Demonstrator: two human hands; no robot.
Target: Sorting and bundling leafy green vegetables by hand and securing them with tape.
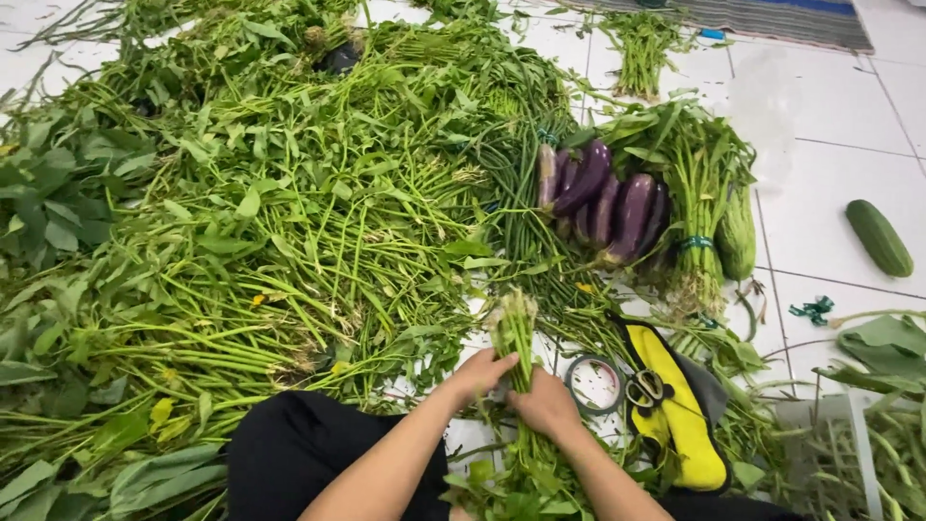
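Note:
Both my hands grip one bunch of green leafy stems (514, 333) held upright over the white tiled floor, cut ends pointing away from me. My left hand (479, 374) wraps the stems from the left. My right hand (546, 401) closes around them from the right, just below. The bunch's leaves (521, 482) hang down toward my lap. A roll of tape (592, 382) lies on the floor right beside my right hand. Scissors (648, 389) rest on a yellow and black bag (680, 415) a little further right.
A big heap of loose leafy greens (251, 222) covers the floor to the left and ahead. Purple eggplants (603, 203), a tied bunch of greens (696, 193), a green gourd (738, 236) and a cucumber (879, 237) lie ahead right. More greens (644, 43) lie further back.

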